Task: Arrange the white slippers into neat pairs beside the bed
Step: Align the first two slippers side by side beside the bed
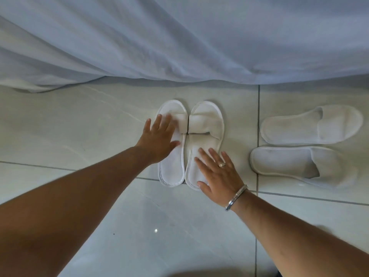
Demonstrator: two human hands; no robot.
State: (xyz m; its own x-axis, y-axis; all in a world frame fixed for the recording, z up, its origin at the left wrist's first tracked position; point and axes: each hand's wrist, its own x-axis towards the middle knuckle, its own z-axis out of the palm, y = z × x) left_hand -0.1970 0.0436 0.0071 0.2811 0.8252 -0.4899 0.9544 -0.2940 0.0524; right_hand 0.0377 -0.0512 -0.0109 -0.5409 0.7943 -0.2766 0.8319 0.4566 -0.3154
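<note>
Two white open-toe slippers lie side by side on the floor, toes toward the bed. My left hand [158, 139] rests flat with spread fingers on the left slipper [172, 172], covering its middle. My right hand [218, 174] lies flat on the heel half of the right slipper [207, 120], fingers apart; it wears a ring and a bracelet. To the right a second pair lies sideways, toes pointing right: the far closed-toe slipper [311, 124] and the near closed-toe slipper [299, 164], one behind the other and slightly askew.
White bed linen [179, 41] hangs down across the whole top of the view and touches the floor at the left. The floor is pale glossy tile [79, 126] with dark grout lines.
</note>
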